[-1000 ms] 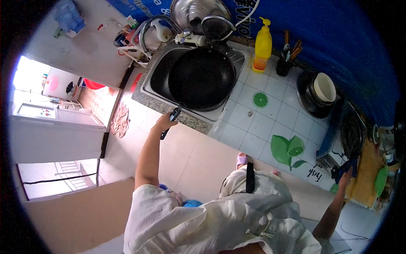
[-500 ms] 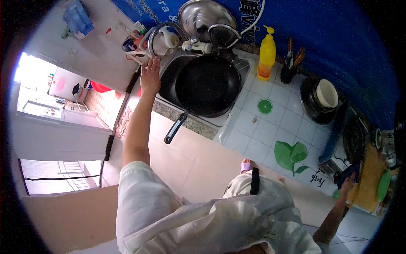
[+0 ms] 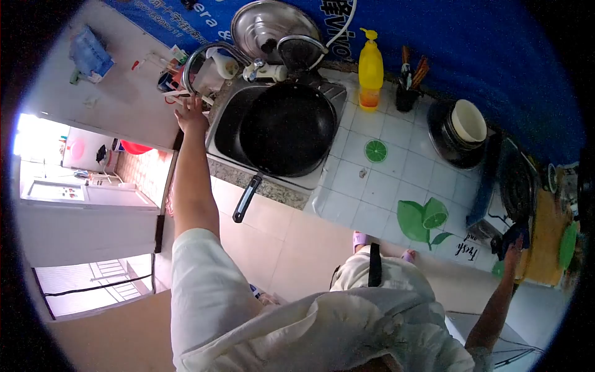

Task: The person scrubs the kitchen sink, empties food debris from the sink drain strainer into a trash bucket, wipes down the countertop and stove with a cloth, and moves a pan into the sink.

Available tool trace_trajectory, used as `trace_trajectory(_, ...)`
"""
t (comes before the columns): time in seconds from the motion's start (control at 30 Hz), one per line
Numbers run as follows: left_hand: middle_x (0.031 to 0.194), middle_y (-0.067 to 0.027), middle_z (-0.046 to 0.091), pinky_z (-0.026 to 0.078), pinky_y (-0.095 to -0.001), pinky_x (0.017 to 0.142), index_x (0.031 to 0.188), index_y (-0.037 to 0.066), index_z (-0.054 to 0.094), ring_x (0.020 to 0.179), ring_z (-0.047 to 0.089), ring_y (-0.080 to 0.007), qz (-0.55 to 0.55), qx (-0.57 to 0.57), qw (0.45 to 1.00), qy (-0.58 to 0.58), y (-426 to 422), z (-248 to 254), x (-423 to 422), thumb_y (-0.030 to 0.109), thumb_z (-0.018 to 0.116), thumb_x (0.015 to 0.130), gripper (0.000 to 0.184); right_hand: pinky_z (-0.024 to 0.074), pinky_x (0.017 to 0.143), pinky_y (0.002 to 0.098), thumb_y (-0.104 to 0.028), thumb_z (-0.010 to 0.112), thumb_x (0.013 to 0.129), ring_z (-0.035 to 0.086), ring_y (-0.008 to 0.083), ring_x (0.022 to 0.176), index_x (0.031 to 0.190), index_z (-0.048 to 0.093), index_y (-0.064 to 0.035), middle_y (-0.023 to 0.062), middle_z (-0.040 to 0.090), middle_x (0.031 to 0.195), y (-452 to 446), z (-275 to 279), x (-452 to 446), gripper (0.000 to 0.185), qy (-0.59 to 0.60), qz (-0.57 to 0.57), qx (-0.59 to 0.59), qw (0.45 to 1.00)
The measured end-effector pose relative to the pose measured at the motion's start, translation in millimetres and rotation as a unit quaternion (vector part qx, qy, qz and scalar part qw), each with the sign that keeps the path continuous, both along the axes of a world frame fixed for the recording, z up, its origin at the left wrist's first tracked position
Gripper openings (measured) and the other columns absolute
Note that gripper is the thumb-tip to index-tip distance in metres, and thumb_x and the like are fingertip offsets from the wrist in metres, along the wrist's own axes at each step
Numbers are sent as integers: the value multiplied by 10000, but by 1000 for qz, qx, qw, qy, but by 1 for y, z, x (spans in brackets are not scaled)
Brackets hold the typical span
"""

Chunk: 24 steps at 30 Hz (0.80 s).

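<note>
My left hand reaches up past the left end of the sink, its fingers spread beside a white plastic rack. I cannot tell whether it touches the rack. A black frying pan lies over the sink, with its handle sticking out past the counter's front edge. Far to the right, my right hand is closed on a dark blue cloth beside the stove. Part of the cloth is lost in shadow.
A steel lid leans behind the faucet. On the tiled counter stand a yellow pump bottle, a dark utensil holder and stacked bowls. A wooden board lies right of the stove.
My left hand has moved further out toward the white rack, and its fingers have spread. My right hand stays at the cloth. The whole view has shifted slightly.
</note>
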<state>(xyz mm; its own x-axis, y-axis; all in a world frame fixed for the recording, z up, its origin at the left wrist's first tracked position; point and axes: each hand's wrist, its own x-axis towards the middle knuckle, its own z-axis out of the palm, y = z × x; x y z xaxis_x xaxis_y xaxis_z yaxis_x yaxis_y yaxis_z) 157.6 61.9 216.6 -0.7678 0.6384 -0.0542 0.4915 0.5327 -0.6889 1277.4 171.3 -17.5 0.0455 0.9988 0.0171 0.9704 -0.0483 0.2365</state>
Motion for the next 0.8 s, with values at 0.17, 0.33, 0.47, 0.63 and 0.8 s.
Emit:
trace_trajectory(0.17,1341,-89,340,281,-498,974,1196,121,488,1291,224,-234,-122,140,982,42,13,-38,25,250,485,796,420,259,1018,385,-241,328,915,272,280,1275,1366,231,-86,111,231,1414,-3,2,-2,487,33,-43,-13,998)
trace_trajectory(0.33,1023,-105,563,367,-426,897,938,63,582,1049,480,-289,-325,298,883,-161,8,-82,191,210,572,702,278,210,1035,355,-293,349,921,266,265,1279,1336,293,-53,127,267,1396,-16,17,-40,483,174,-2,52,983)
trace_trajectory(0.47,1016,-107,577,344,-414,932,971,61,575,1007,509,-278,-371,355,778,-362,-16,-108,337,125,591,701,277,218,1039,383,-362,391,913,250,296,1281,1338,285,-34,148,269,1390,-37,76,-118,547,304,-30,60,950)
trace_trajectory(0.63,1096,-112,562,318,-414,968,1052,62,560,1074,486,-276,-345,345,696,-526,-38,-112,487,102,591,744,312,357,938,429,-407,441,881,431,367,1119,1304,355,-98,133,407,1302,-50,105,-134,531,171,58,102,978)
trace_trajectory(0.8,1173,-138,515,304,-424,988,1124,44,518,1133,442,-301,-415,286,650,-569,-21,-84,614,117,597,747,392,282,986,474,-314,565,827,364,332,1194,1152,545,-143,56,217,1420,-62,133,-122,368,119,84,164,976)
